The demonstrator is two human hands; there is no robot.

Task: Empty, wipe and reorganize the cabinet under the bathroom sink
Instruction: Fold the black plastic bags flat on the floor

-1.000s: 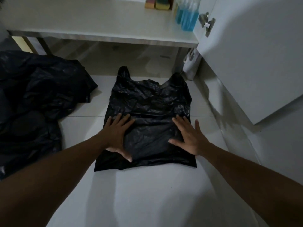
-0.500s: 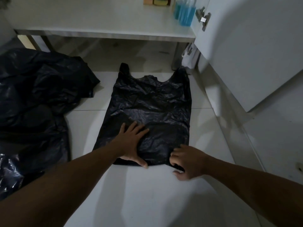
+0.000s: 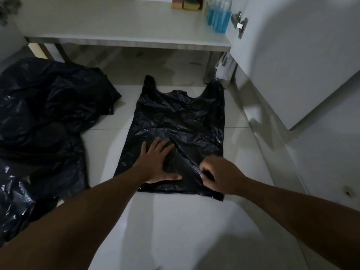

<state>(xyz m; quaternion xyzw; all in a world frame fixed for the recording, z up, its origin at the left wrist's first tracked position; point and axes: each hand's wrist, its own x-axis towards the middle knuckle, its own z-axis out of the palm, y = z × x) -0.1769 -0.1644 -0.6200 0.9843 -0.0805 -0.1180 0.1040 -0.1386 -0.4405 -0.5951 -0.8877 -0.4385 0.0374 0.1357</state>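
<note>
Two hands are working on one black bag (image 3: 175, 121), which is lying flat on the floor (image 3: 175, 221) with its handles pointing away from the person. Left hand (image 3: 155, 164) is pressing on the bag's near half, fingers straight, grip open and holding nothing. It is likely acting as an anchor so the thin film is not sliding. Right hand (image 3: 220, 176) is sitting at the bag's near right edge with its grip closed, pinching a raised flap of plastic and holding it lifted toward the left hand. I am judging this as the start of a fold for tidy storage.

Bag is looking empty and flattened. Left of the bag, a heap of black bags (image 3: 44, 117) is bulging, contents not discernible. Beyond the bag's handles, the cabinet shelf (image 3: 116, 22) is carrying sponges (image 3: 186, 3) and bottles (image 3: 219, 18) partly filled with blue liquid.
</note>
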